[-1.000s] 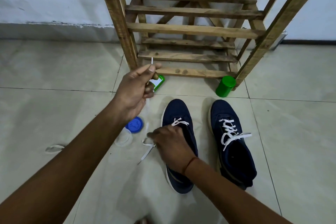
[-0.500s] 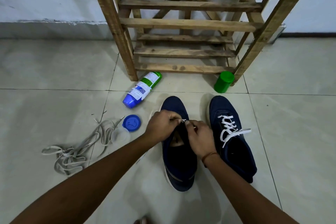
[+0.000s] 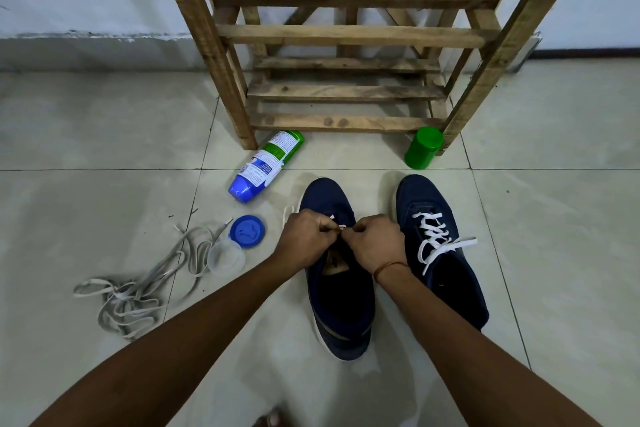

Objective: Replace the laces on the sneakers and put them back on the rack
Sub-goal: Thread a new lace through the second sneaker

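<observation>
Two navy sneakers stand on the tiled floor, toes toward the wooden rack (image 3: 346,94). The left sneaker (image 3: 341,305) is under both my hands. My left hand (image 3: 306,239) and my right hand (image 3: 375,243) pinch a white lace (image 3: 337,227) over its eyelets, fingertips nearly touching. A loop of that lace (image 3: 288,213) shows at the shoe's left side. The right sneaker (image 3: 446,274) is laced in white, with loose ends lying across its side.
A heap of old grey laces (image 3: 138,284) lies on the floor to the left. Near it are a clear tub (image 3: 227,256), a blue lid (image 3: 247,231) and a toppled spray can (image 3: 266,165). A green cap (image 3: 423,147) stands by the rack's right leg.
One second ago my left hand was raised high, pulling the lace up. It has come down to the left sneaker and now meets my right hand at the eyelets.
</observation>
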